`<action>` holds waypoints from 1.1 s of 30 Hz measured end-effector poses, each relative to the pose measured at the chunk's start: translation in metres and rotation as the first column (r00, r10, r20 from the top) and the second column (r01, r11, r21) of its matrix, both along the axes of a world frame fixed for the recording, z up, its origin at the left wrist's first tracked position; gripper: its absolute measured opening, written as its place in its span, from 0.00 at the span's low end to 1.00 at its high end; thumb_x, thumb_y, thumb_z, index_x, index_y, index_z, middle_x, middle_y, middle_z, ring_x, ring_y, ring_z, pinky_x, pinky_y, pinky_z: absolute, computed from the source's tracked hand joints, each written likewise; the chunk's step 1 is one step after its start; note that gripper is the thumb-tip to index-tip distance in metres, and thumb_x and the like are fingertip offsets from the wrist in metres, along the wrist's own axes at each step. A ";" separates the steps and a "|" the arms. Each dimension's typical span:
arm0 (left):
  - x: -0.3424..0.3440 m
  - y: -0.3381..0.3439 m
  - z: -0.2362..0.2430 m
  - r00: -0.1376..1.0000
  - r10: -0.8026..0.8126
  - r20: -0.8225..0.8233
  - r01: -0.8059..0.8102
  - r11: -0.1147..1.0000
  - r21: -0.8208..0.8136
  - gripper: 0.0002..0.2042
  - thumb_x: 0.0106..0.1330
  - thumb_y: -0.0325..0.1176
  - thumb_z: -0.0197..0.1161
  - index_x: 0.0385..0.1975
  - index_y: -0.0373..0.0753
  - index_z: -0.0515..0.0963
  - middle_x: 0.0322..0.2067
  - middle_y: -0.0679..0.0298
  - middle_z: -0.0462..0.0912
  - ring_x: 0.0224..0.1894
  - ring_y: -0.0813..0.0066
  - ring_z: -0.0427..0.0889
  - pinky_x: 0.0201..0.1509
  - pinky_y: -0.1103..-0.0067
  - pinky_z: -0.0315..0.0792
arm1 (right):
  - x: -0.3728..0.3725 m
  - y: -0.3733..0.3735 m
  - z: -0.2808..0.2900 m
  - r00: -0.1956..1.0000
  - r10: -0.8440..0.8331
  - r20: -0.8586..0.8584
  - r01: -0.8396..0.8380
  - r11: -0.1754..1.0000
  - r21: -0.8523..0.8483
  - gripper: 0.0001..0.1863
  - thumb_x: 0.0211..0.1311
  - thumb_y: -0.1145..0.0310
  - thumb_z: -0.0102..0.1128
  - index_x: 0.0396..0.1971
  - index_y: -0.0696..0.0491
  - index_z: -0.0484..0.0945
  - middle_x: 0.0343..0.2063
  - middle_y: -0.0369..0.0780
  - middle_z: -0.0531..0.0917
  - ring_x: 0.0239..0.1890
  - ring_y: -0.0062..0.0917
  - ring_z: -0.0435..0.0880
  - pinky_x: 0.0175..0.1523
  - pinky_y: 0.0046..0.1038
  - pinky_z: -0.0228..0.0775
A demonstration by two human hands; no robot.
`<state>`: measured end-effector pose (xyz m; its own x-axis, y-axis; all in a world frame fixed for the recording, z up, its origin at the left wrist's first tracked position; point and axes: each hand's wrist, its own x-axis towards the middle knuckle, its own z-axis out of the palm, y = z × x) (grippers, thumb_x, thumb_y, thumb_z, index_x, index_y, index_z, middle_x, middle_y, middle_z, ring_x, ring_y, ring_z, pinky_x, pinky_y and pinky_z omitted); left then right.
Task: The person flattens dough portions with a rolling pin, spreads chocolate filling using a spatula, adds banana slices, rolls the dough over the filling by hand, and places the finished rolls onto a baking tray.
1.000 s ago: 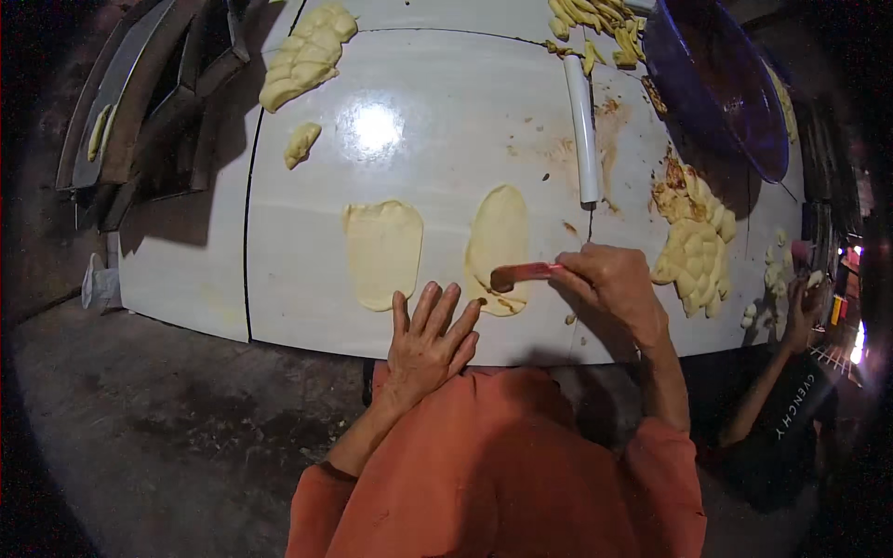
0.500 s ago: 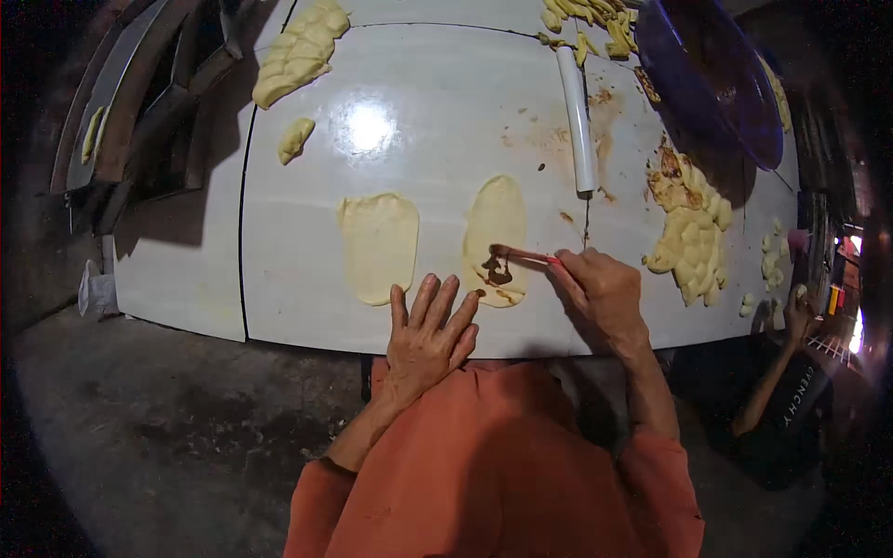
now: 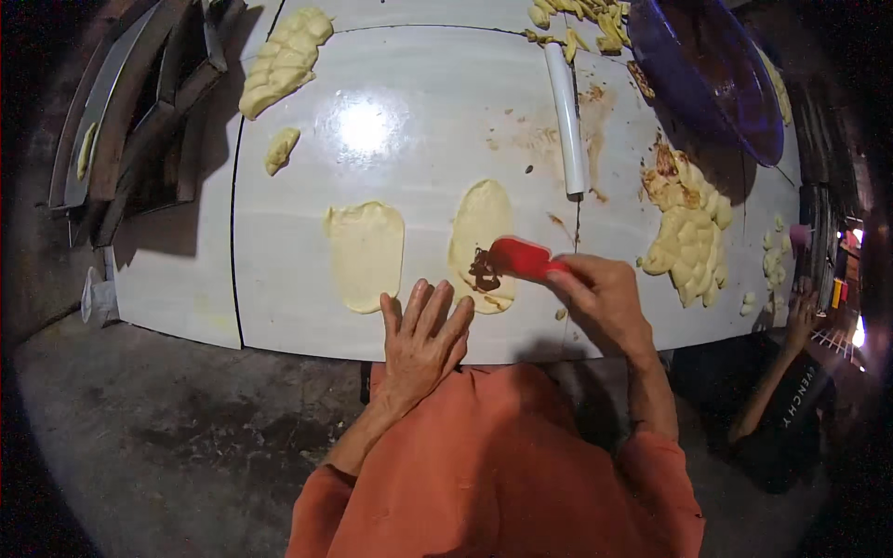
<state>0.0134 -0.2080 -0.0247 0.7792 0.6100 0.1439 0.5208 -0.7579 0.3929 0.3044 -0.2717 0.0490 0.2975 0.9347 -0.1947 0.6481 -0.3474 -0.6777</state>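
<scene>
My right hand [image 3: 603,299] grips a red scraper [image 3: 523,259], its blade tilted over the right-hand flattened oval of dough [image 3: 481,212]. A dark brown paste [image 3: 484,271] lies smeared on the lower half of that dough, touching the scraper's edge. My left hand [image 3: 424,332] rests with fingers stretched out on the table's near edge, just below the two dough sheets, and holds nothing. Left of the smeared sheet lies a plain flattened dough sheet [image 3: 367,260] with nothing on it.
A white rolling pin [image 3: 566,121] lies beyond my right hand. Dough pieces [image 3: 688,242] cluster at the right, more dough [image 3: 286,63] at far left, beside a small lump [image 3: 281,151]. A purple basin [image 3: 712,74] stands far right. A co-worker's arm [image 3: 777,372] shows at right.
The scraper has turned, now showing its broad red face instead of its thin edge. The brown paste is more spread out. My left hand stays nearly in place.
</scene>
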 end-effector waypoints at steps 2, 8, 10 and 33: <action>0.001 0.002 -0.001 1.000 -0.021 -0.005 0.021 1.000 0.011 0.24 0.67 0.43 0.68 0.64 0.54 0.77 0.71 0.56 0.66 0.76 0.50 0.59 0.76 0.35 0.38 | 0.023 0.006 0.010 0.948 -0.214 -0.237 0.203 0.977 -0.072 0.19 0.65 0.57 0.69 0.47 0.55 0.86 0.28 0.40 0.87 0.25 0.20 0.83 0.31 0.24 0.75; 0.001 0.009 0.011 0.997 -0.056 -0.049 0.053 0.997 -0.053 0.24 0.66 0.41 0.70 0.63 0.48 0.77 0.67 0.55 0.71 0.71 0.50 0.66 0.70 0.34 0.51 | 0.132 0.033 0.078 0.846 -0.439 -0.302 0.486 0.868 0.100 0.21 0.66 0.55 0.69 0.48 0.57 0.84 0.26 0.33 0.83 0.20 0.10 0.73 0.23 0.18 0.62; -0.010 0.004 0.001 0.999 -0.049 -0.022 0.050 0.999 0.018 0.23 0.65 0.40 0.71 0.60 0.47 0.80 0.67 0.58 0.72 0.71 0.51 0.66 0.70 0.35 0.51 | 0.178 0.044 0.092 0.846 -0.462 -0.266 0.519 0.828 0.213 0.23 0.67 0.52 0.68 0.50 0.57 0.84 0.25 0.32 0.83 0.19 0.09 0.72 0.21 0.18 0.59; -0.009 0.001 -0.001 0.997 -0.046 -0.061 0.044 0.998 -0.045 0.20 0.60 0.38 0.72 0.53 0.45 0.84 0.61 0.62 0.81 0.68 0.51 0.71 0.74 0.35 0.47 | 0.375 0.102 0.073 0.938 -0.276 -0.211 0.220 0.942 -0.255 0.14 0.66 0.57 0.71 0.32 0.54 0.86 0.19 0.28 0.76 0.19 0.10 0.67 0.23 0.20 0.56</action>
